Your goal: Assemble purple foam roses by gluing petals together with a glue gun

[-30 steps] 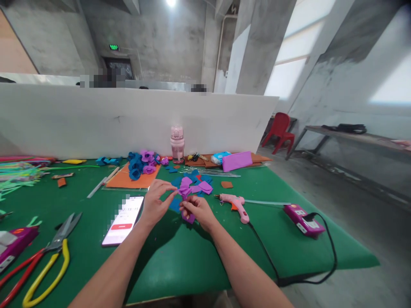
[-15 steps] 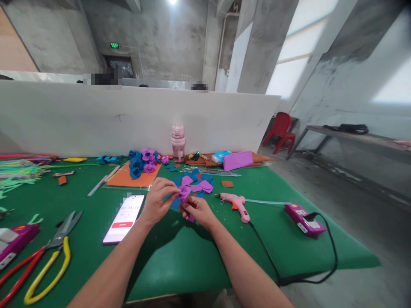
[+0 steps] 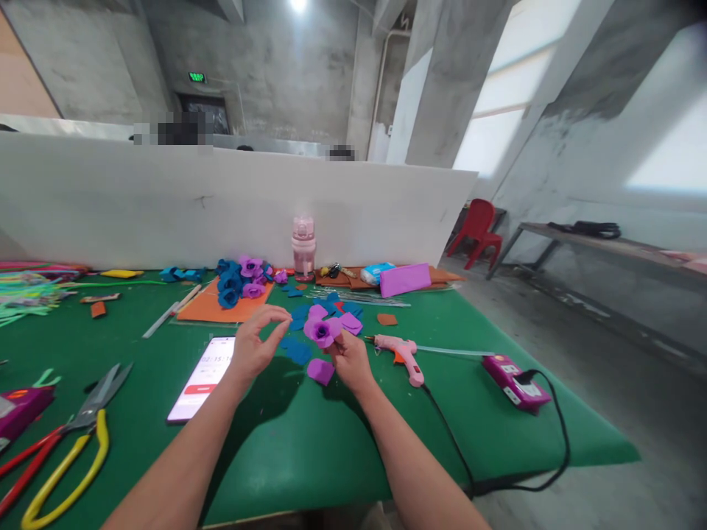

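Observation:
My right hand (image 3: 352,361) grips a purple paper flower (image 3: 322,331) from below and behind. The bloom faces me and shows a dark centre. To its left, my left hand (image 3: 258,344) is raised with fingers curved and thumb apart, holding nothing. A loose purple petal piece (image 3: 320,372) lies on the table just under the flower. Blue petal pieces (image 3: 297,350) are scattered between and behind the hands, with more purple petals (image 3: 350,322) beyond the right hand.
A pink glue gun (image 3: 402,352) lies to the right, its cord near a purple power strip (image 3: 516,383). At left are a phone (image 3: 202,379) and large scissors (image 3: 82,427). Behind stand finished blue and purple flowers (image 3: 229,283) and a pink bottle (image 3: 303,250).
My left hand has let go of the flower and drawn left. The flower has turned to face me in my right hand. The view has shifted slightly.

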A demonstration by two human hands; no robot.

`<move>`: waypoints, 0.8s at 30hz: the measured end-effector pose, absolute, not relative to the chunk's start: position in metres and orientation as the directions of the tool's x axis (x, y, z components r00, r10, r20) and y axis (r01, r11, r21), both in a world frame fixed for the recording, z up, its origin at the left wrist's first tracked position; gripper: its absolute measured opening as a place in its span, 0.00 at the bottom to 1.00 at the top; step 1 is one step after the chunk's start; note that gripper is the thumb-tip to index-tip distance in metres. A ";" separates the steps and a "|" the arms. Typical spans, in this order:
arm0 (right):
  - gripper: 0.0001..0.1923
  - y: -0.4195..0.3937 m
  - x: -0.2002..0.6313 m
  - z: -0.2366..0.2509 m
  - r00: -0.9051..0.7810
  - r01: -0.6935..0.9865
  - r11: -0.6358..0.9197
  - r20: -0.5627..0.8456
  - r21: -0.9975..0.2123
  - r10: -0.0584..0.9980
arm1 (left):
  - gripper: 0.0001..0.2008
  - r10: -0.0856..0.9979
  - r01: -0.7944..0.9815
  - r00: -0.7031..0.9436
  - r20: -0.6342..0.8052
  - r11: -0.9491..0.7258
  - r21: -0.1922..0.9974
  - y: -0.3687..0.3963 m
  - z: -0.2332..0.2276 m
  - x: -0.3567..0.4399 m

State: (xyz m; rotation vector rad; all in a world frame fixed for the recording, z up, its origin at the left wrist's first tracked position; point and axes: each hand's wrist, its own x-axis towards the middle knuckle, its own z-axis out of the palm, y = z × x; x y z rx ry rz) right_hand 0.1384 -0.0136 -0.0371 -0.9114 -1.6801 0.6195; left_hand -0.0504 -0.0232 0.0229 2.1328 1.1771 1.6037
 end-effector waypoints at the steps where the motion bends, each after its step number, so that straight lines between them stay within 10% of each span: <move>1: 0.10 -0.014 0.138 -0.036 -0.122 0.261 0.570 0.559 -0.779 0.820 | 0.05 0.709 0.461 0.069 0.701 -0.646 0.608 -0.023 0.021 -0.050; 24: 0.13 -0.019 0.138 -0.032 -0.211 0.457 0.671 0.662 -0.584 0.719 | 0.09 0.864 0.382 0.165 0.476 -0.501 0.777 -0.028 0.019 -0.037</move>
